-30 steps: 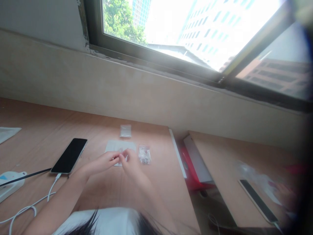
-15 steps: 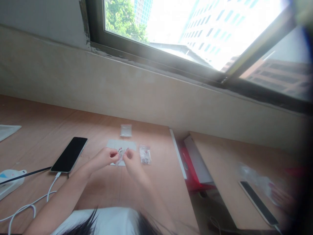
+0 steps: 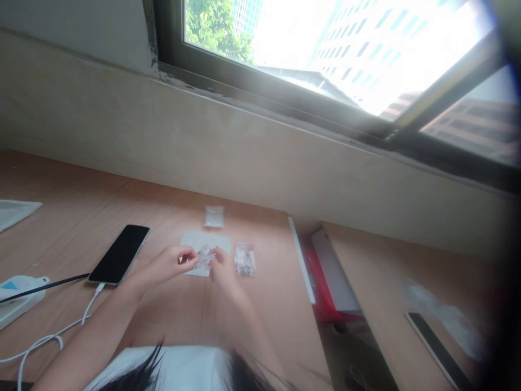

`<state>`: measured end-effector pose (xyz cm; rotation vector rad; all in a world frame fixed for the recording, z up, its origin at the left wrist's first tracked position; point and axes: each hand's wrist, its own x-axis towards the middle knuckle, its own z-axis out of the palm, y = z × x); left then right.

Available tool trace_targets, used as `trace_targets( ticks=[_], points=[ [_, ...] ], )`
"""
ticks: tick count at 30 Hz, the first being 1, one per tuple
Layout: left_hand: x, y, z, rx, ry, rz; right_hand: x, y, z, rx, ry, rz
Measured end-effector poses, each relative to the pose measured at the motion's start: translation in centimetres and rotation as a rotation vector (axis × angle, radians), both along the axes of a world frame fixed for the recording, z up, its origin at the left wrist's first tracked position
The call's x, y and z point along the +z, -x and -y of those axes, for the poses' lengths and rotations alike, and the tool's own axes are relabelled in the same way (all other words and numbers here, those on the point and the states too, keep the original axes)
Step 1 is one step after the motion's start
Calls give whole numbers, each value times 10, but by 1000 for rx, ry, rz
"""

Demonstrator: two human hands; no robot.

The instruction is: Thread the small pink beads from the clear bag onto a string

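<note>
Between my two hands is a small clear plastic bag [image 3: 205, 255], held over a pale square sheet [image 3: 223, 240] on the wooden table. My left hand [image 3: 182, 258] pinches the bag's left side with thumb and forefinger. On the other side my right hand [image 3: 220, 264] has its fingers closed at the bag's right edge. What the bag contains is too blurred to make out. Just right of my right hand lies a second clear bag [image 3: 245, 259] with small dark and reddish bits inside. Behind the sheet sits another small clear bag [image 3: 214, 217].
A black-screened phone [image 3: 119, 254] with a white charging cable [image 3: 87, 309] lies to the left, near a white power strip [image 3: 20, 298]. Past a gap with a red object [image 3: 321, 288], a second table [image 3: 378, 271] holds another phone [image 3: 437, 347] and crumpled plastic [image 3: 448, 315].
The clear bag shows more plainly between my hands now, covering the small dark and red bits seen there before. The view has shifted slightly. A person's hand at the far right no longer shows clearly.
</note>
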<state>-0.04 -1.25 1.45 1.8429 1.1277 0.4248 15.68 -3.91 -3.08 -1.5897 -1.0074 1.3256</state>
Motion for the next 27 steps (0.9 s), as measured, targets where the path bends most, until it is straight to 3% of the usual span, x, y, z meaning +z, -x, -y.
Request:
trace_targets(
  ticks=[4, 7, 9, 13, 19, 27],
  points=[
    [-25, 16, 2, 157, 183, 148, -1, 1, 0, 101, 75, -190],
    [-52, 25, 4, 67, 467, 216, -10, 6, 0, 210, 79, -300],
    [-65, 30, 4, 86, 484, 266, -19, 10, -1, 164, 105, -309],
    [-75, 39, 4, 289, 410, 200, -33, 15, 1, -29, 107, -228],
    [-78, 42, 3, 435, 365, 165, -53, 24, 8, 133, 124, -297],
    [-76, 43, 6, 412, 421, 257, -74, 21, 2, 72, 165, -352]
  ],
)
